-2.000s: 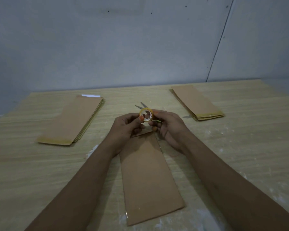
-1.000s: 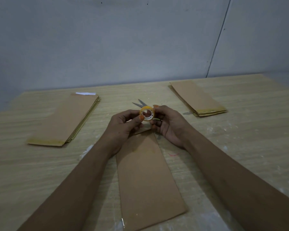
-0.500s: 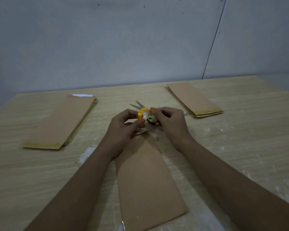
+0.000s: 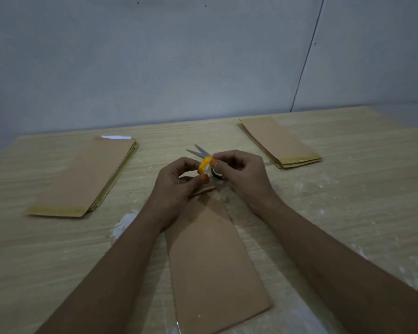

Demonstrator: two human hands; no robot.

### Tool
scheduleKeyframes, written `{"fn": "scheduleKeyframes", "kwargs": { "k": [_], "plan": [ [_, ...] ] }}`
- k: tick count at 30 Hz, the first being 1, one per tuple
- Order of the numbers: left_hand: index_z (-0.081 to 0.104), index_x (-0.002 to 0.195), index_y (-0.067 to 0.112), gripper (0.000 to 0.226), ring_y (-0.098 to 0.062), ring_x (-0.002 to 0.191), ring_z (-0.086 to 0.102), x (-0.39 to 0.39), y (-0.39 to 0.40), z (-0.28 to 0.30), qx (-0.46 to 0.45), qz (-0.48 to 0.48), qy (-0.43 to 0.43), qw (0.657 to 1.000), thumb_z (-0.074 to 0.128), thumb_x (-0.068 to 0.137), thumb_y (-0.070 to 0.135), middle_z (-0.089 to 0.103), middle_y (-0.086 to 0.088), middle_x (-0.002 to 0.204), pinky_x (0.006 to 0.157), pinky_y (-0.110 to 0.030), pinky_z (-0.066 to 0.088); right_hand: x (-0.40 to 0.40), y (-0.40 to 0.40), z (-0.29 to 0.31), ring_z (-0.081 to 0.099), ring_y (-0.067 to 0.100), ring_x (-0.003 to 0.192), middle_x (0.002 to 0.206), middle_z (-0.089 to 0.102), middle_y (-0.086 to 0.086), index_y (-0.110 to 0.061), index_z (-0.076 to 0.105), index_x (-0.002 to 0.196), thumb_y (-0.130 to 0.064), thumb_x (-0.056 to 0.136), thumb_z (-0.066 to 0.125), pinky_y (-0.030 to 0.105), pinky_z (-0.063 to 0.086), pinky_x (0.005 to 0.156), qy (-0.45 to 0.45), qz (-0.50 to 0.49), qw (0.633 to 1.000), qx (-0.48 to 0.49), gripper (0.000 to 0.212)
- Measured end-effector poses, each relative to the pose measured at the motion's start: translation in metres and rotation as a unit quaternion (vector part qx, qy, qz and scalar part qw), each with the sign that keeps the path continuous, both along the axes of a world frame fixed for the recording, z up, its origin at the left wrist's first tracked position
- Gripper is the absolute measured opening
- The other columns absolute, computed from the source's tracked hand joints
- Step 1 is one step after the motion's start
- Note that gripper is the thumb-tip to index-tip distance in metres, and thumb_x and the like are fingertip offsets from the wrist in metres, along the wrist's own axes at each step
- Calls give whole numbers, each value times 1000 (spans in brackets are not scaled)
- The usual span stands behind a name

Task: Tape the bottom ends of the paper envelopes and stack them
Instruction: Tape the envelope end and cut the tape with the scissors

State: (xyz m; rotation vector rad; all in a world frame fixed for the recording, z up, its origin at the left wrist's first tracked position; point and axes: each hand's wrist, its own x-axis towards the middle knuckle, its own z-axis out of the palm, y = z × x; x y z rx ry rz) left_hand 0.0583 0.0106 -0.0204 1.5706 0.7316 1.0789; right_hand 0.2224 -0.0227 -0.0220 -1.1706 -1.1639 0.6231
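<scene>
A single brown paper envelope (image 4: pixel 212 261) lies lengthwise on the table in front of me, its far end under my hands. My left hand (image 4: pixel 176 186) pinches a small yellow tape roll (image 4: pixel 205 165) between thumb and fingers, held edge-on above the envelope's far end. My right hand (image 4: pixel 241 174) pinches at the roll's right side with thumb and forefinger. A stack of envelopes (image 4: pixel 85 179) with yellowish tape on the near end lies at the left. A second, thinner stack (image 4: pixel 280 143) lies at the back right.
Scissors (image 4: pixel 199 151) lie just beyond my hands, blades pointing away to the left, dark handles partly hidden under my right hand. A white scrap (image 4: pixel 116 137) lies behind the left stack. White smears mark the wooden table (image 4: pixel 372 189). A grey wall stands behind it.
The tape roll has turned from facing me to edge-on between my hands. My hands stay above the envelope's far end, with my right fingers now at the roll's rim.
</scene>
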Motion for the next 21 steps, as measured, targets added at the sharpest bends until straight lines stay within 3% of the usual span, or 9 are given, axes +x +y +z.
{"fn": "scheduleKeyframes", "kwargs": {
  "k": [7, 11, 15, 21],
  "plan": [
    [68, 96, 7, 18, -15, 73, 70, -1, 2, -3, -15, -6, 8, 1000, 70, 85, -8, 74, -4, 88, 70, -25, 56, 1, -2, 4, 69, 22, 79, 88, 74, 13, -9, 75, 93, -9, 86, 74, 37, 58, 75, 5, -7, 1000, -13, 7],
    [67, 96, 4, 17, -18, 80, 71, -1, 2, -3, 6, -9, 10, 1000, 69, 85, -9, 74, -13, 102, 73, -27, 57, 1, -3, 1, 69, 32, 84, 89, 74, 13, -11, 77, 95, -21, 84, 77, 50, 56, 77, -26, 20, 999, -37, 15],
    [67, 95, 5, 20, -14, 77, 69, -1, 2, -3, 2, -10, 4, 1000, 69, 84, -11, 73, -13, 104, 71, -26, 55, 0, -5, 5, 67, 19, 78, 87, 74, 13, -5, 75, 94, -12, 81, 80, 44, 57, 74, -2, 30, 999, -14, 15],
    [67, 94, 7, 20, -16, 75, 68, -1, 3, -4, 6, -3, 10, 1000, 69, 84, -10, 74, -13, 101, 72, -28, 57, 0, -6, 7, 67, 18, 76, 84, 73, 15, -1, 74, 88, -4, 80, 78, 38, 57, 72, 12, 35, 999, -6, 10]
  ]
}}
